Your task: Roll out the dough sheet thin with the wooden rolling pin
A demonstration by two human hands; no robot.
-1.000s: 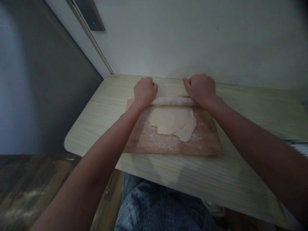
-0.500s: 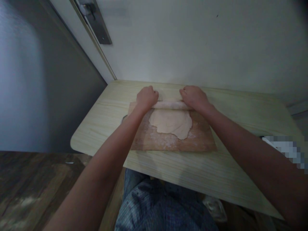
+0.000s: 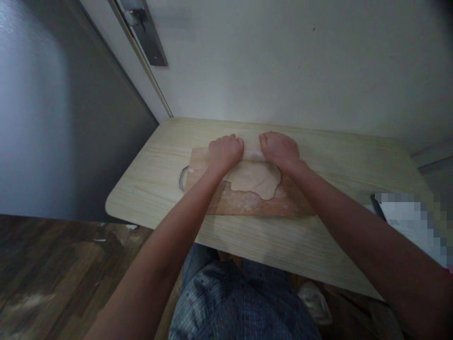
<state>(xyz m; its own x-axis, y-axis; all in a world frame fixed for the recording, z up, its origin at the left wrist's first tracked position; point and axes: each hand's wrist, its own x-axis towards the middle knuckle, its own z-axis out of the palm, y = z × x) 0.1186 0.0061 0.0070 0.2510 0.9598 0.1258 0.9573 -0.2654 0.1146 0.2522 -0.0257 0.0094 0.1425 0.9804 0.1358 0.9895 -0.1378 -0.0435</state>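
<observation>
A pale rolling pin (image 3: 253, 155) lies crosswise at the far edge of a flattened sheet of dough (image 3: 255, 178). My left hand (image 3: 226, 150) is closed around the pin's left part, and my right hand (image 3: 279, 147) grips its right part. Only the short middle stretch of the pin shows between my fists. The dough has an uneven outline, with a lobe toward me. Beneath it is a wooden cutting board (image 3: 226, 205) dusted with flour, which has a metal ring handle (image 3: 182, 178) on its left side.
The board rests on a light wood-grain table (image 3: 141, 179) against a white door or wall (image 3: 283, 71). A metal lock plate (image 3: 150, 42) is at upper left. A partly pixelated flat item (image 3: 406, 222) lies at the right, beyond my forearm.
Both hands have moved closer together along the rolling pin, covering more of it. The left hand shifted right and slightly nearer me. The view has shifted a little, showing more of the ring handle.
</observation>
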